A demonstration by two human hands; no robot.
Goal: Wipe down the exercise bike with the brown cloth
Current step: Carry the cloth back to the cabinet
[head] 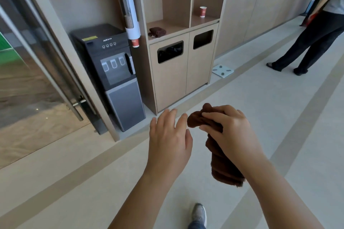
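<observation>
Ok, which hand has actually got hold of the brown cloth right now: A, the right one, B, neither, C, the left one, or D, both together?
A: the right hand is curled round the brown cloth, while the left hand is spread open beside it, holding nothing.

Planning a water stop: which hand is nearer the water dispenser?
Left. The left hand is open, lower right of the water dispenser; the right hand, gripping the brown cloth, is farther right.
</observation>
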